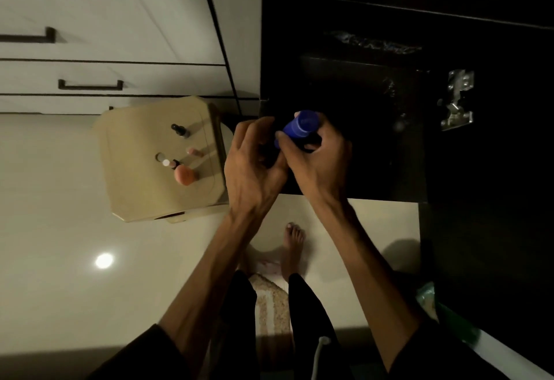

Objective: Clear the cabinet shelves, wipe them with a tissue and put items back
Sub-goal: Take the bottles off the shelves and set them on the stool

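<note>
Nearest my lens are the two dark sleeves, at six o'clock, with bare forearms running up to the middle of the view. My right hand (pixel 314 154) has its fingers and thumb curled round a blue bottle (pixel 296 127), which lies tilted with its cap end toward one o'clock. My left hand (pixel 254 163) is just beside it at nine o'clock, fingers bent and touching the right hand; I cannot tell whether it grips anything, since its palm side is in shadow. Both hands hang before the open dark cabinet (pixel 374 109), whose inside is too dim to read. A metal hinge (pixel 457 100) shows at three o'clock from the bottle. At nine o'clock from the hands stands a beige stool (pixel 135 187) carrying small cosmetic items: a dropper bottle (pixel 180 130), a pink tube (pixel 195 151) and a round peach sponge (pixel 184 175), near one another. White drawers (pixel 105 50) with dark handles fill eleven o'clock. Below the hands, a bare foot (pixel 293 241) stands on the pale floor (pixel 60 229) by a speckled mat (pixel 269 304).
</note>
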